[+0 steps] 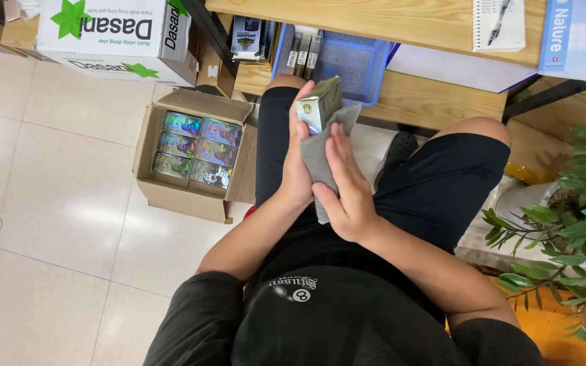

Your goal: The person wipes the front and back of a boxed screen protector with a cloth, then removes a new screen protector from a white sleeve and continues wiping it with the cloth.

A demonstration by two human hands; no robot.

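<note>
Near the upper middle of the frame the left hand (298, 169) was clenched around a small shiny box (320, 103), holding it upright above the person's lap, while the right hand (347, 193) pressed a grey cloth (317, 152) flat against the box's side, fingers spread over the fabric rather than closed on it. The cloth draped down between the two hands, its lower end hanging toward the black shorts. To the left of the frame, on the pale tiled floor (49, 203), an open cardboard carton (171, 196) held a neat layer of similar glossy boxes (198, 149). Along the top edge ran a wooden shelf (435, 102) carrying a blue plastic basket (354, 64), and at the right edge stood a leafy potted plant (578, 224). The box seemed to be gripped mainly at its lower part, so a firm rub from the cloth could have twisted it out of the left hand and dropped it onto the tiles, denting a corner. The loose tail of the cloth could also have snagged under the wrist and dragged unevenly, and too hard a press might have creased the thin glossy wrapping.
</note>
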